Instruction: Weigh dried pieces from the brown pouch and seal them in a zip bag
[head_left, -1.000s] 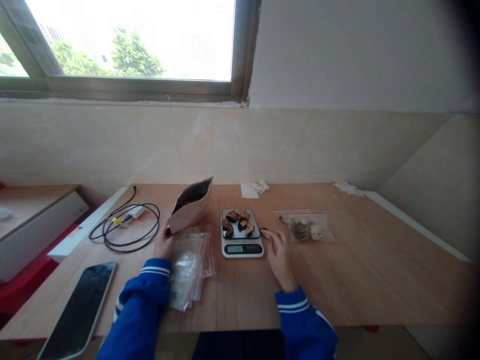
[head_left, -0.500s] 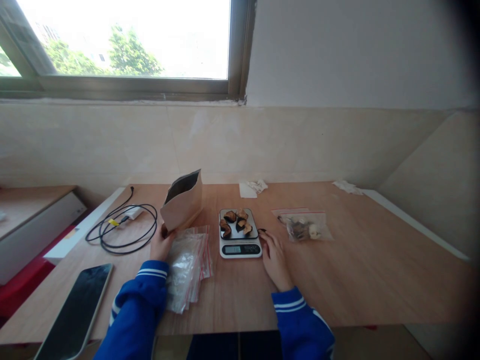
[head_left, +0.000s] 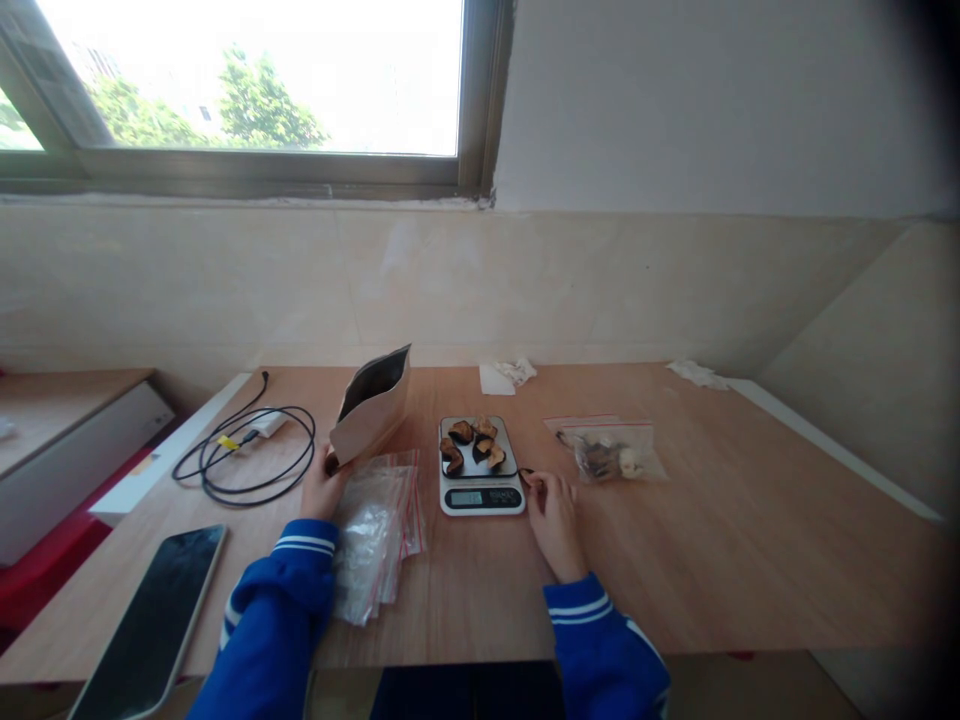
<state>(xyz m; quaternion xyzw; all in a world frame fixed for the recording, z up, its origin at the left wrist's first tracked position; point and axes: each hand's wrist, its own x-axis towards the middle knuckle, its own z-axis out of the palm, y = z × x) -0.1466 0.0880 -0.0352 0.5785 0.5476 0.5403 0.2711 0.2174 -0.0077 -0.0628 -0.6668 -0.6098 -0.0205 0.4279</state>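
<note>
My left hand (head_left: 324,490) grips the lower left corner of a kraft paper pouch (head_left: 369,425), which leans to the right with its dark mouth open. Beside the scale's right edge, my right hand (head_left: 556,522) is closed, pinching a small dark dried piece (head_left: 526,471) at its fingertips. Several brown dried slices (head_left: 484,430) with dark rims lie on the plate of a white kitchen scale (head_left: 442,500). Its display is lit, but the digits are too small to read. Clear zip bags (head_left: 369,535) with red seals lie stacked between my left hand and the scale.
Right of the scale lies a filled zip bag (head_left: 606,455). A black cable (head_left: 259,500) with a white adapter (head_left: 268,424) is coiled at left, above a phone (head_left: 154,615). Crumpled tissues (head_left: 516,372) are at the back, below the wall and window.
My right hand's fingers have curled from stretched out to a pinch on the small dark piece. The pouch in my left hand has shifted slightly right and tilted more.
</note>
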